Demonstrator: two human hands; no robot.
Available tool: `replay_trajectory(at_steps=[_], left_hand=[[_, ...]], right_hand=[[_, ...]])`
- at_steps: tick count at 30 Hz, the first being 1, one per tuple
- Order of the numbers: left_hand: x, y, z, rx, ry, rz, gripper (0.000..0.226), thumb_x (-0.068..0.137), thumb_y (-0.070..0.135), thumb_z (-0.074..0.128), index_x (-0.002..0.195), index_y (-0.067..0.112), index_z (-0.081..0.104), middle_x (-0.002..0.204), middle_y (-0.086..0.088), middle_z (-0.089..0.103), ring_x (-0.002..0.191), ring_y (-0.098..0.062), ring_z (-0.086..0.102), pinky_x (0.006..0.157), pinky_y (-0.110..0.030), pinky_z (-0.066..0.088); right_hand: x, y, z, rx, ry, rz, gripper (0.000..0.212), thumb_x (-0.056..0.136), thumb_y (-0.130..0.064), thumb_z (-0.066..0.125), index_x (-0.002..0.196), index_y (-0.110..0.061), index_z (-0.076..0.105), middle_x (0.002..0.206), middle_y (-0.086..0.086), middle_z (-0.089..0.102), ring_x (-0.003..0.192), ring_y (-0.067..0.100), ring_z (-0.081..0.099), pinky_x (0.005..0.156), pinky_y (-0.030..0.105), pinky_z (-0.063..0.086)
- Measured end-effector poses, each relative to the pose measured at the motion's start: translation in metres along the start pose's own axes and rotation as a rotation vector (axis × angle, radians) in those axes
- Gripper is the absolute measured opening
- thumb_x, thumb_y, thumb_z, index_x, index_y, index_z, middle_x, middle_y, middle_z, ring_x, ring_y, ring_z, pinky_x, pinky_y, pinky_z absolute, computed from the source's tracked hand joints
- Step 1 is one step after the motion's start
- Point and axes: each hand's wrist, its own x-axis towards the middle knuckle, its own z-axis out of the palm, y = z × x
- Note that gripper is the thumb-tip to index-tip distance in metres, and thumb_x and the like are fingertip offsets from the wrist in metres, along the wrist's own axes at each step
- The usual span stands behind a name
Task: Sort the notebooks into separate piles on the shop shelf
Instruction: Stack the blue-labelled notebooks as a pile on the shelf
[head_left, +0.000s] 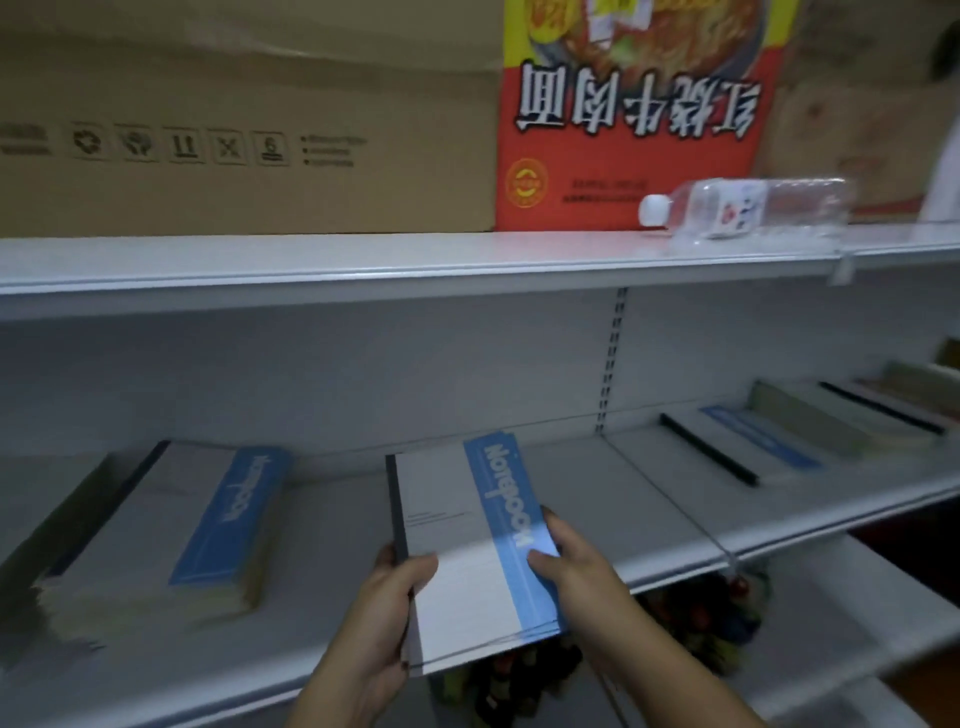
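A grey notebook with a blue "Notebook" band (462, 540) is held flat over the white shelf (649, 519), its near end past the shelf's front edge. My left hand (395, 592) grips its dark spine side, thumb on the cover. My right hand (569, 566) grips the blue-band side. A tall pile of the same grey-and-blue notebooks (156, 530) lies on the shelf to the left. Further right lie a flat grey notebook with a blue band (737, 441) and several other books (841, 415), blurred.
A shelf board above (363, 265) carries a brown cardboard carton (234, 130), a red noodle box (634, 114) and a plastic water bottle (748, 208) lying on its side. Below the notebook shelf, a lower shelf (831, 623) holds dark colourful packets (701, 618).
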Motion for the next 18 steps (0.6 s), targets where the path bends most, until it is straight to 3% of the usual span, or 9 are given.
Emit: replay_trajectory(at_steps=[3,4,6,8,11,14,18], left_hand=[[0.003,-0.022,0.067,0.066,-0.022,-0.004,0.025,0.094,0.008,0.054,0.119,0.011,0.049,0.108,-0.019,0.067,0.091,-0.035,0.066,0.070,-0.039,0.055],[0.003,-0.030,0.092,0.082,-0.030,-0.004,0.020,0.095,0.008,0.054,0.114,0.012,0.050,0.105,-0.018,0.067,0.088,-0.032,0.067,0.065,-0.037,0.055],[0.004,-0.046,0.140,0.112,-0.062,-0.007,0.014,0.095,0.006,0.052,0.108,0.012,0.053,0.099,-0.015,0.068,0.082,-0.029,0.067,0.059,-0.033,0.054],[0.008,-0.063,0.187,0.119,-0.098,-0.019,0.016,0.095,0.004,0.051,0.111,0.008,0.054,0.098,-0.015,0.069,0.082,-0.030,0.067,0.062,-0.034,0.054],[0.010,-0.085,0.247,0.098,-0.143,-0.038,0.022,0.096,0.003,0.050,0.117,0.010,0.052,0.096,-0.007,0.065,0.076,-0.022,0.061,0.055,-0.024,0.054],[0.020,-0.102,0.300,0.066,-0.175,-0.079,0.046,0.097,0.003,0.047,0.141,0.006,0.035,0.110,-0.002,0.057,0.073,-0.015,0.056,0.065,-0.031,0.048],[0.046,-0.115,0.346,0.140,-0.174,-0.081,0.022,0.099,0.007,0.045,0.120,0.005,0.050,0.091,-0.009,0.068,0.073,-0.022,0.065,0.052,-0.027,0.053]], right_hand=[[-0.009,0.009,-0.065,0.026,0.063,0.049,0.042,0.091,-0.018,0.049,0.128,-0.039,0.051,0.107,-0.002,0.071,0.098,0.034,0.067,0.088,0.051,0.052],[-0.014,0.009,-0.089,0.033,0.077,0.042,0.045,0.088,-0.022,0.050,0.130,-0.039,0.049,0.105,-0.002,0.072,0.095,0.030,0.068,0.087,0.049,0.053],[-0.021,0.010,-0.136,0.016,0.097,0.020,0.032,0.094,-0.018,0.046,0.117,-0.041,0.053,0.090,-0.010,0.073,0.079,0.014,0.071,0.071,0.032,0.057],[-0.028,0.013,-0.183,0.000,0.165,0.028,0.031,0.099,-0.010,0.039,0.102,-0.037,0.055,0.081,-0.012,0.071,0.070,0.012,0.069,0.059,0.021,0.051],[-0.030,0.022,-0.241,-0.058,0.315,0.061,0.036,0.094,-0.001,0.038,0.095,-0.025,0.065,0.081,0.012,0.070,0.073,0.034,0.066,0.056,0.020,0.046],[-0.028,0.021,-0.296,-0.073,0.417,0.076,0.039,0.086,0.010,0.037,0.091,-0.009,0.070,0.069,0.007,0.067,0.061,0.022,0.060,0.051,0.018,0.045],[-0.012,0.014,-0.353,-0.115,0.507,0.106,0.036,0.084,0.007,0.040,0.084,-0.012,0.071,0.084,0.017,0.070,0.074,0.027,0.064,0.065,0.035,0.050]])
